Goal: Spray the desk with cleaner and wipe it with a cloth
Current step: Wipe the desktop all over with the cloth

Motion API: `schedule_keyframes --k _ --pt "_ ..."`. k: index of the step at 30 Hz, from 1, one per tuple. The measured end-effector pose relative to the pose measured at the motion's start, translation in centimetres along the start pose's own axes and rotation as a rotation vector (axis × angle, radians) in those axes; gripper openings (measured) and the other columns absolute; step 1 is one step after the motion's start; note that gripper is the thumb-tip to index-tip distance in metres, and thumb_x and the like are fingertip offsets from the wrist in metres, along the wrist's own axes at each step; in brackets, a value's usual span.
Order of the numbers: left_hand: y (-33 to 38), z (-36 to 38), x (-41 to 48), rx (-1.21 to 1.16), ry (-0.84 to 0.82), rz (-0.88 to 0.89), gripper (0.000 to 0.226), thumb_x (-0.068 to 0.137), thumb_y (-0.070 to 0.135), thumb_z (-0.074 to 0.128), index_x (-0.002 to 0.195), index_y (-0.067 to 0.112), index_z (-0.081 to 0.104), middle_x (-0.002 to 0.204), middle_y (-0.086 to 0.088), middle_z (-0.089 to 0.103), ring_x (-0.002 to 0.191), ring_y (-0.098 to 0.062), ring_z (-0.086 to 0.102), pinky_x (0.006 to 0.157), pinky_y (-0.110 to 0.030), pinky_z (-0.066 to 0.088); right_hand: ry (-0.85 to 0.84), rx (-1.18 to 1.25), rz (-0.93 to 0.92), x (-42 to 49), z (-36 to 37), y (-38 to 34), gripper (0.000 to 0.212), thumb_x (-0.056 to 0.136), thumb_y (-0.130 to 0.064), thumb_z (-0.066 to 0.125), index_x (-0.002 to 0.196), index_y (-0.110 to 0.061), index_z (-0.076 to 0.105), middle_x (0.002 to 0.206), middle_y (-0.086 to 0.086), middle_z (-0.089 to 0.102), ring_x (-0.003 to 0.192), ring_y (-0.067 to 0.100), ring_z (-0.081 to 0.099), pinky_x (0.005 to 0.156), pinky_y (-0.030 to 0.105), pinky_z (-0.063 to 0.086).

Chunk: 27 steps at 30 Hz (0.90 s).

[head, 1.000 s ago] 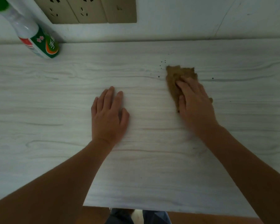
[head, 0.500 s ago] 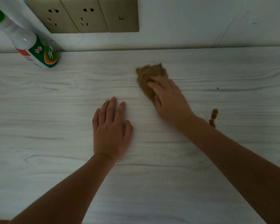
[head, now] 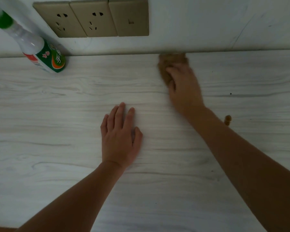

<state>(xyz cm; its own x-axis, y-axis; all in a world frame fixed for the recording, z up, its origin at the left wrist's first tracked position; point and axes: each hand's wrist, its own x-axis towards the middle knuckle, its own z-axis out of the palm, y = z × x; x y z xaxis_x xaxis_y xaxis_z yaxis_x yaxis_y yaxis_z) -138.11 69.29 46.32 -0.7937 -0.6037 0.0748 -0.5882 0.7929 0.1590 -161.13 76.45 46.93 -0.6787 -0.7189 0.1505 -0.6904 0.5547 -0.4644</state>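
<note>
One cloth [head: 170, 64] under right hand [head: 184, 87]

Cloth [head: 170, 64] now farther back, against wall [head: 208, 22].

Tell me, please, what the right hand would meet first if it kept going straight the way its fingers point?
The wall, most likely: the right hand presses the cloth at the desk's back edge, so the cloth would bunch against it.

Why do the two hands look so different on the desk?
The left hand lies flat and bare on the desk, fingers spread; the right hand presses down on a brown cloth. The left hand is sharp, the right hand blurred. The right hand reaches near the wall; the left sits mid-desk. Both rest palm down.
</note>
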Motion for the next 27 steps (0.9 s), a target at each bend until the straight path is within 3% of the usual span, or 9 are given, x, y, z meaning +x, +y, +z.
schedule_keyframes --k 3,6,9,12,16,20,24,27 --pt "0.0 0.0 0.0 0.0 -0.006 0.002 0.061 0.095 0.038 0.038 0.151 0.014 0.048 0.162 -0.014 0.039 0.151 -0.032 0.033 0.124 -0.05 0.024 -0.153 0.047 -0.258 -4.0 0.2 -2.2 0.049 0.086 -0.017 0.041 0.128 -0.008 0.063 0.138 0.012 0.058 0.126 0.034 0.051 0.108 0.041 0.04" --pt "-0.1 -0.1 0.0 0.0 -0.021 -0.002 0.062 0.096 0.038 0.037 0.152 0.014 0.046 0.162 -0.014 0.037 0.151 -0.032 0.032 0.124 -0.05 0.023 -0.294 0.007 -0.39 -7.1 -1.3 -0.9 0.047 0.091 -0.016 0.04 0.135 -0.012 0.059 0.146 0.005 0.052 0.136 0.027 0.046 0.114 0.038 0.037" --pt "-0.1 0.0 0.0 -0.009 -0.012 0.002 0.061 0.096 0.038 0.037 0.151 0.014 0.046 0.162 -0.014 0.039 0.151 -0.032 0.032 0.124 -0.051 0.023 -0.211 -0.044 -0.293 -7.1 -3.3 2.9 0.046 0.092 -0.014 0.043 0.136 -0.012 0.058 0.146 0.005 0.052 0.134 0.027 0.048 0.111 0.044 0.042" --pt "-0.2 0.0 0.0 -0.015 0.005 0.011 0.061 0.096 0.037 0.038 0.15 0.013 0.048 0.161 -0.015 0.04 0.15 -0.033 0.033 0.124 -0.05 0.023 -0.086 -0.049 -0.041 -5.2 -4.8 5.6 0.045 0.094 -0.007 0.048 0.138 -0.011 0.056 0.147 0.006 0.05 0.133 0.026 0.043 0.111 0.04 0.04" --pt "-0.2 0.1 -0.1 -0.015 -0.007 0.004 0.061 0.095 0.038 0.038 0.151 0.014 0.046 0.161 -0.014 0.039 0.15 -0.033 0.032 0.124 -0.05 0.022 0.056 -0.009 0.205 -4.2 -3.5 3.9 0.045 0.092 -0.005 0.047 0.136 -0.007 0.055 0.145 0.011 0.05 0.134 0.031 0.042 0.112 0.047 0.039" --pt "-0.1 0.0 -0.1 -0.018 -0.005 -0.005 0.062 0.094 0.038 0.039 0.151 0.014 0.046 0.161 -0.014 0.038 0.15 -0.033 0.031 0.124 -0.05 0.021 -0.058 0.009 0.017 -8.3 -1.8 0.1 0.047 0.092 -0.012 0.044 0.137 -0.01 0.055 0.145 0.008 0.051 0.136 0.03 0.043 0.112 0.048 0.039" --pt "0.1 0.0 -0.1 -0.024 0.004 -0.007 0.063 0.093 0.039 0.038 0.15 0.014 0.047 0.161 -0.014 0.039 0.15 -0.033 0.031 0.123 -0.05 0.022 -0.22 -0.009 -0.191 -12.7 -3.1 0.9 0.049 0.093 -0.016 0.042 0.14 -0.013 0.054 0.15 0.002 0.047 0.142 0.024 0.04 0.114 0.045 0.038" --pt "0.0 0.1 -0.1 -0.025 0.029 0.005 0.062 0.092 0.038 0.039 0.149 0.013 0.049 0.159 -0.015 0.041 0.148 -0.034 0.034 0.121 -0.05 0.023 -0.177 -0.052 -0.174 -13.5 -4.9 4.0 0.048 0.09 -0.01 0.048 0.137 -0.012 0.058 0.148 0.003 0.05 0.138 0.025 0.045 0.113 0.044 0.04"
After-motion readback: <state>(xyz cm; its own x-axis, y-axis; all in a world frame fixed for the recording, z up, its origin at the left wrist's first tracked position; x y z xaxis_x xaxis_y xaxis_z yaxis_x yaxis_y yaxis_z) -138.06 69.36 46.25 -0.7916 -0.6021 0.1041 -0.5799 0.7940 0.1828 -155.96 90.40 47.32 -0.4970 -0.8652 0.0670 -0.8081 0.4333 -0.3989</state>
